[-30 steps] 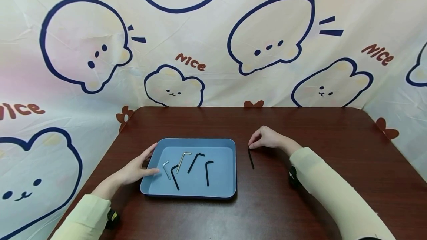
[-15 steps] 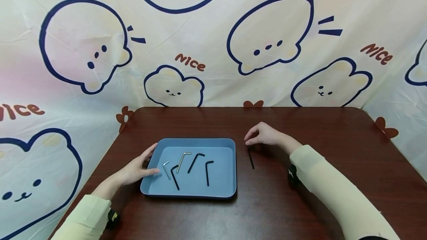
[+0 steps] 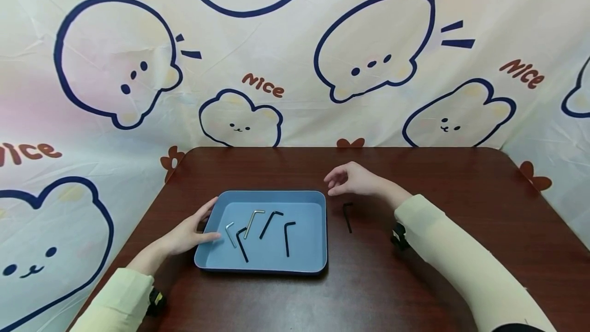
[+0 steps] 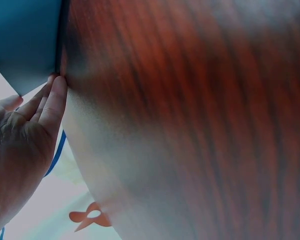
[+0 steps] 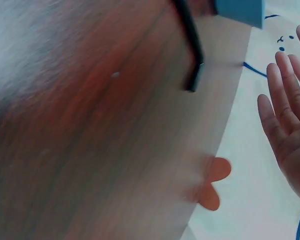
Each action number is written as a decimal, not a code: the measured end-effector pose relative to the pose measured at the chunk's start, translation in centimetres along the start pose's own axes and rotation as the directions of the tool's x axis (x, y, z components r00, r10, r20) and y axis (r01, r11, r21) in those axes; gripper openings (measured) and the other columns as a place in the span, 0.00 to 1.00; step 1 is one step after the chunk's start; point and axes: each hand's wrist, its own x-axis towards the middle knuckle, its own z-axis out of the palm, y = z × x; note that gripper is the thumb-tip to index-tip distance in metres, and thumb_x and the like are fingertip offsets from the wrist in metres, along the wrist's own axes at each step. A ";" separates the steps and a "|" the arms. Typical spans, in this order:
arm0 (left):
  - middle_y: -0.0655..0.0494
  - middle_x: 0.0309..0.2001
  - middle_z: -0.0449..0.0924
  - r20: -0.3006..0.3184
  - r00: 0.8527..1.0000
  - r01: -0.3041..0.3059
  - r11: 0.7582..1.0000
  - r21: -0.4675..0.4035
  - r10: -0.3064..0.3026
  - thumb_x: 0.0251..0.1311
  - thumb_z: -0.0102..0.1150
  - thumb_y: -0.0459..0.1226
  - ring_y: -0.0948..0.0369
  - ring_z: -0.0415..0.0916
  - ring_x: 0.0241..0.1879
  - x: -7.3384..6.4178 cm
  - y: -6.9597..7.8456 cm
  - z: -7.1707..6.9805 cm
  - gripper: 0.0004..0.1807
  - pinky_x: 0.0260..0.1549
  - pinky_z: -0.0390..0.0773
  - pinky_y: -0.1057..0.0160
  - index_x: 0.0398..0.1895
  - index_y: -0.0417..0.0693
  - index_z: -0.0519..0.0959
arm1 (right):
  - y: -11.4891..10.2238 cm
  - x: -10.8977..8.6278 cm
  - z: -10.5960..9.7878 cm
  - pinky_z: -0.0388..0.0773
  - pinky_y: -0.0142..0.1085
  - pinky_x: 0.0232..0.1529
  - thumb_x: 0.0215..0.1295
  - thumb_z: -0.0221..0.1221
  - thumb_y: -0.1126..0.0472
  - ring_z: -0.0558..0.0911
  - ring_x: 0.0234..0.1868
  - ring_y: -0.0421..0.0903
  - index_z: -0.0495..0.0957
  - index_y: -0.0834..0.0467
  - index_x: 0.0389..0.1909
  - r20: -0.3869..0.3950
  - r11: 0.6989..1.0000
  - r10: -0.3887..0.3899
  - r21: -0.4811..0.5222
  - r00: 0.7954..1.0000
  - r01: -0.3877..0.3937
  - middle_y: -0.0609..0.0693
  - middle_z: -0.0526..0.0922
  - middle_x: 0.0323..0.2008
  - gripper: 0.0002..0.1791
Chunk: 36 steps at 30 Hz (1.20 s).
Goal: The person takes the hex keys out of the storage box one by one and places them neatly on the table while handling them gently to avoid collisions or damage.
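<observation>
Loose Allen key point(image 3: 347, 218): on the table point(image 3: 415, 168) just right of the tray point(image 3: 272, 196), let go now, so I'd call it put down
Right hand point(image 3: 355, 179): was pinching it a second ago, now empty with fingers loose
Tray: hasn't budged, other five keys point(image 3: 287, 241) inside
Left hand point(image 3: 186, 234): holding its left edge

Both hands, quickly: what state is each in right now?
Left hand: holding the blue tray by its left side.
Right hand: open, holding nothing, near the black hex key outside the tray.
</observation>
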 end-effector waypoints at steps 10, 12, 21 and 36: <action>0.30 0.70 0.53 0.007 1.000 -0.002 1.000 -0.013 0.002 0.59 0.68 0.42 0.34 0.56 0.66 0.1 0.2 0.0 0.53 0.57 0.65 0.36 0.77 0.44 0.42 | -2.0 0.7 0.8 0.79 0.38 0.45 0.58 0.69 0.62 0.80 0.41 0.47 0.80 0.64 0.52 0.028 0.999 -0.051 -0.007 0.998 0.051 0.49 0.83 0.38 0.21; 0.30 0.70 0.52 0.008 1.000 0.006 1.000 -0.014 -0.006 0.58 0.68 0.42 0.34 0.56 0.66 0.1 0.2 0.0 0.53 0.58 0.64 0.36 0.77 0.45 0.42 | -2.2 0.9 1.0 0.79 0.37 0.44 0.58 0.69 0.63 0.80 0.41 0.47 0.80 0.63 0.51 0.033 0.999 -0.052 0.005 0.998 0.052 0.49 0.83 0.38 0.20; 0.29 0.69 0.54 0.005 1.000 0.030 1.000 0.003 -0.030 0.58 0.68 0.43 0.34 0.57 0.65 -0.1 0.3 0.0 0.53 0.57 0.65 0.36 0.77 0.45 0.42 | -3.1 1.4 1.8 0.80 0.37 0.45 0.57 0.69 0.65 0.80 0.41 0.46 0.81 0.61 0.50 0.048 0.997 -0.071 0.026 0.996 0.070 0.53 0.83 0.40 0.18; 0.29 0.69 0.54 0.001 1.000 0.028 1.000 0.000 -0.028 0.58 0.68 0.43 0.34 0.57 0.65 0.0 0.1 0.1 0.53 0.57 0.65 0.36 0.77 0.45 0.42 | -3.7 2.7 4.3 0.79 0.35 0.45 0.58 0.69 0.64 0.80 0.40 0.44 0.80 0.65 0.51 0.088 0.992 -0.127 -0.005 0.988 0.128 0.55 0.84 0.42 0.20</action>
